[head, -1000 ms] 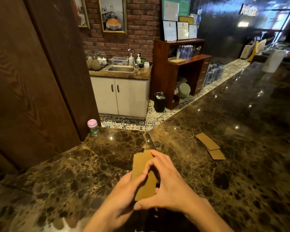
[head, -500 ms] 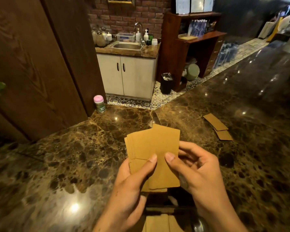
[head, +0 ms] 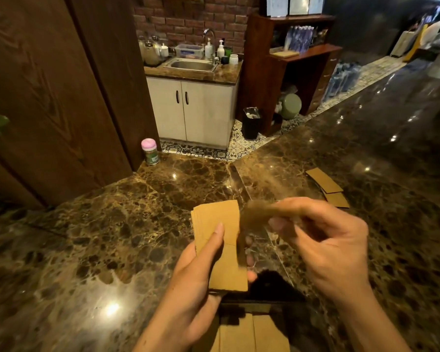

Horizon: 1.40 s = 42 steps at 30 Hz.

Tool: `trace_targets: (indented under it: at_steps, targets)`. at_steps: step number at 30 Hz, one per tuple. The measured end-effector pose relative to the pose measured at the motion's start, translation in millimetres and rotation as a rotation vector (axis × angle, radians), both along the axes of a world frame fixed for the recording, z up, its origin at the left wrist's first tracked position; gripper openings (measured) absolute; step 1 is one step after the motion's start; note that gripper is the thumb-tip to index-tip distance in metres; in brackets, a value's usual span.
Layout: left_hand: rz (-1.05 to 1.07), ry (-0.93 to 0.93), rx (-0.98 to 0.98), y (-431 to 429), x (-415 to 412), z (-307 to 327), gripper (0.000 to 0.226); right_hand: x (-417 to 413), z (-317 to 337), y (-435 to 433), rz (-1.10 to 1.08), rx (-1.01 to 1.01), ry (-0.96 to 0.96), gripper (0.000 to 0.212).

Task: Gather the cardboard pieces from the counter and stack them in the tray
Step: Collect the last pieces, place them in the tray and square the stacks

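My left hand (head: 196, 283) grips a fanned stack of brown cardboard pieces (head: 219, 240), thumb across the front, above the dark marble counter (head: 87, 250). My right hand (head: 323, 245) pinches one blurred cardboard piece (head: 254, 214) just to the right of the stack. Below my hands, a black tray (head: 300, 323) at the counter's near edge holds more cardboard pieces (head: 252, 334) lying flat. Two loose cardboard pieces (head: 325, 184) overlap on the counter to the far right.
A small pink-lidded jar (head: 150, 151) stands at the counter's back edge beside a wooden panel (head: 48, 97). Beyond the counter are a sink cabinet (head: 196, 110), a black bin (head: 252, 123) and a wooden shelf unit (head: 290, 67).
The view has tilted down, bringing the tray into sight. My right hand has pulled one piece away from the stack, which my left hand now holds alone.
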<state>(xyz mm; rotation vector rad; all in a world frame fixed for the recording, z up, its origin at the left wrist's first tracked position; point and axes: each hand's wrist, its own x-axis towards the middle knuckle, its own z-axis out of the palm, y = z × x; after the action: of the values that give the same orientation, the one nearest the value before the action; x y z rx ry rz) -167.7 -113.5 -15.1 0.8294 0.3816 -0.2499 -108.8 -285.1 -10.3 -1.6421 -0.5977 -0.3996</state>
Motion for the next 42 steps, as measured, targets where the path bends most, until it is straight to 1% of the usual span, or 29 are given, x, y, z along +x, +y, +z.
trace_targets:
  at_steps: [1, 2, 4, 6, 8, 10, 11, 13, 14, 15, 17, 19, 21, 23, 25, 27, 29, 30, 34, 35, 36, 37, 38, 40, 42]
  targets:
    - [-0.012, 0.007, -0.011, 1.1, 0.4, 0.1, 0.052, -0.7, -3.8, -1.7, 0.058, -0.032, -0.102, 0.021]
    - [-0.020, 0.009, -0.032, 2.1, 0.2, 1.6, 0.055, -0.1, -7.5, -3.3, 0.105, -0.088, -0.164, 0.021]
    - [-0.039, -0.017, -0.090, 2.5, -1.5, 5.1, 0.060, 1.1, -12.7, -5.6, 0.147, -0.303, -0.242, 0.023]
    - [-0.021, -0.044, -0.041, 2.0, -4.3, 6.0, 0.049, -1.0, -16.0, -7.6, 0.161, -0.486, -0.267, 0.031]
    - [0.011, -0.055, 0.063, 2.7, -5.7, 4.0, 0.042, -4.2, -11.6, -9.5, 0.161, -0.554, -0.177, 0.038]
    - [0.003, -0.080, 0.130, 3.9, -6.0, 2.8, 0.047, -6.4, 1.9, -8.4, 0.133, -0.585, 0.010, 0.038]
    - [-0.011, -0.097, 0.171, 5.0, -6.1, 2.7, 0.050, -6.1, 8.8, -7.8, 0.133, -0.602, 0.117, 0.049]
    - [-0.029, -0.134, 0.228, 6.0, -6.9, 1.9, 0.047, -3.5, 20.0, -7.9, 0.152, -0.584, 0.297, 0.081]
    - [-0.033, -0.145, 0.207, 7.0, -7.4, 1.7, 0.043, -1.5, 23.0, -8.7, 0.154, -0.560, 0.328, 0.086]
    - [-0.033, -0.143, 0.153, 7.7, -7.8, 2.3, 0.038, 0.7, 25.1, -9.6, 0.136, -0.547, 0.323, 0.086]
    - [-0.019, -0.128, 0.073, 9.3, -7.0, 5.7, 0.037, 3.5, 28.2, -12.1, 0.060, -0.545, 0.288, 0.077]
    - [0.033, -0.145, 0.126, 12.0, -6.2, 7.0, 0.033, 4.3, 28.0, -14.1, -0.002, -0.487, 0.301, 0.061]
    - [0.069, -0.161, 0.183, 14.4, -4.2, 7.1, 0.027, 2.9, 26.5, -13.9, -0.045, -0.411, 0.365, 0.050]
    - [0.103, -0.174, 0.193, 14.5, -3.0, 7.4, 0.030, 0.4, 23.3, -10.3, -0.106, -0.308, 0.422, 0.046]
    - [0.116, -0.178, 0.165, 13.2, -2.4, 6.4, 0.034, -2.1, 19.8, -6.6, -0.195, -0.209, 0.435, 0.046]
    - [0.112, -0.193, 0.174, 12.2, -2.5, 6.2, 0.037, -4.8, 16.2, -2.0, -0.257, -0.172, 0.421, 0.046]
    - [0.121, -0.201, 0.193, 13.6, -1.8, 4.7, 0.040, -5.9, 14.5, -1.2, -0.252, -0.230, 0.418, 0.047]
    - [0.129, -0.198, 0.197, 15.0, -1.4, 4.5, 0.040, -4.8, 14.1, -3.3, -0.207, -0.288, 0.426, 0.049]
    - [0.114, -0.212, 0.249, 17.5, 0.6, 3.4, 0.034, 0.7, 20.7, -12.2, 0.143, -0.592, 0.538, 0.046]
    - [0.095, -0.214, 0.250, 16.6, 0.5, 3.1, 0.031, 1.1, 20.1, -12.5, 0.201, -0.658, 0.523, 0.041]
    - [0.081, -0.208, 0.232, 15.9, -0.2, 2.9, 0.030, 0.3, 18.0, -10.4, 0.226, -0.668, 0.497, 0.031]
    - [0.073, -0.200, 0.196, 15.1, -0.3, 3.1, 0.030, -0.7, 14.9, -7.7, 0.210, -0.612, 0.474, 0.022]
    - [0.076, -0.191, 0.154, 14.4, -0.2, 3.7, 0.031, -2.7, 11.8, -4.7, 0.162, -0.487, 0.483, 0.018]
    - [0.112, -0.182, 0.122, 13.2, 0.7, 4.9, 0.031, -6.0, 5.5, 1.0, 0.075, -0.173, 0.568, 0.020]
    - [0.159, -0.183, 0.133, 12.8, 1.9, 5.8, 0.031, -10.1, 2.0, 7.1, 0.064, 0.038, 0.658, 0.024]
